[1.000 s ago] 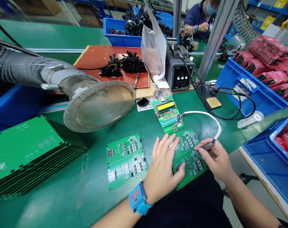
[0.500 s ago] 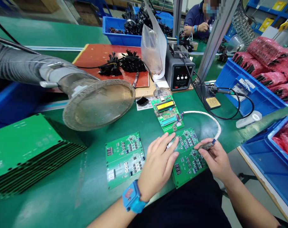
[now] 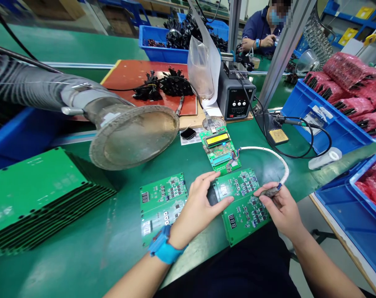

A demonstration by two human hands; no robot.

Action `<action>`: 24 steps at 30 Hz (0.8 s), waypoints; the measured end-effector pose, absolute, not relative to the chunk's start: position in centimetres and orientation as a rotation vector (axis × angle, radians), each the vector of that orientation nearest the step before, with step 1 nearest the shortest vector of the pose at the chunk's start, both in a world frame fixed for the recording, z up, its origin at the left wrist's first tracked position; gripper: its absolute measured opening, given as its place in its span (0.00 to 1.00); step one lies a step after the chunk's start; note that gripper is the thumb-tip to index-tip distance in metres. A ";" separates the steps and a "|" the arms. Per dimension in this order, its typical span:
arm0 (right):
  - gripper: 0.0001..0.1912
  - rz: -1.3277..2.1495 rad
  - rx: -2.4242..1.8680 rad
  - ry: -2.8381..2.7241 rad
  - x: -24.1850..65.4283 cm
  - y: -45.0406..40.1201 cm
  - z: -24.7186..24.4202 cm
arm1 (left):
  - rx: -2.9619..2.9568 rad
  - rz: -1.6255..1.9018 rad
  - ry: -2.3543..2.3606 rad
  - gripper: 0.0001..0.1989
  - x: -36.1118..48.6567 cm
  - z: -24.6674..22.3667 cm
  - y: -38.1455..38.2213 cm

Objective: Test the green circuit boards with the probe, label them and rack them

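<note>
My left hand point(image 3: 200, 203) is open at the left edge of the right-hand circuit board point(image 3: 237, 196), thumb and fingers spread apart, wearing a blue wrist strap point(image 3: 165, 246). In my right hand point(image 3: 283, 209) is a grey probe point(image 3: 270, 191), pinched over that board's right side. A white sleeved cable point(image 3: 278, 156) runs from the probe to a small green board with a yellow display point(image 3: 217, 139). Another circuit board point(image 3: 161, 194) lies to the left, partly hidden by my left hand and wrist.
A fume extractor hood point(image 3: 135, 138) hangs at left above stacked green boards point(image 3: 35, 182). Behind are a soldering station point(image 3: 237, 99) and a bin of black cables point(image 3: 163, 51). Blue bins point(image 3: 318, 120) with pink-wrapped packs stand right. A person point(image 3: 262, 31) sits across.
My left hand has drawn back left from over the right-hand board, its thumb and fingers now wider apart. The view has shifted slightly. My right hand keeps the probe in about the same place.
</note>
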State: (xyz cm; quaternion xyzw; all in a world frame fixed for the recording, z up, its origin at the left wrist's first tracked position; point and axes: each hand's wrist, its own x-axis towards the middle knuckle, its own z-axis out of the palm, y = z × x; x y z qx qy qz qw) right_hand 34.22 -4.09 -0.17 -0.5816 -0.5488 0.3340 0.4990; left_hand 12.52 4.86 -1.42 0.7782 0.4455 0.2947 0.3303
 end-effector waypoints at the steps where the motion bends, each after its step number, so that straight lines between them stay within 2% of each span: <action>1: 0.07 0.809 -1.409 -1.328 34.2 -4.1 -0.2 | 2.024 0.772 1.160 0.28 12.5 -1.3 4.9; 10: 0.07 0.801 -1.425 -1.315 34.2 -4.1 -0.2 | 1.994 0.751 1.160 0.25 12.7 -0.7 4.9; 24: 0.08 0.805 -1.427 -1.299 34.2 -4.1 -0.4 | 1.971 0.696 1.154 0.28 12.5 -0.4 5.0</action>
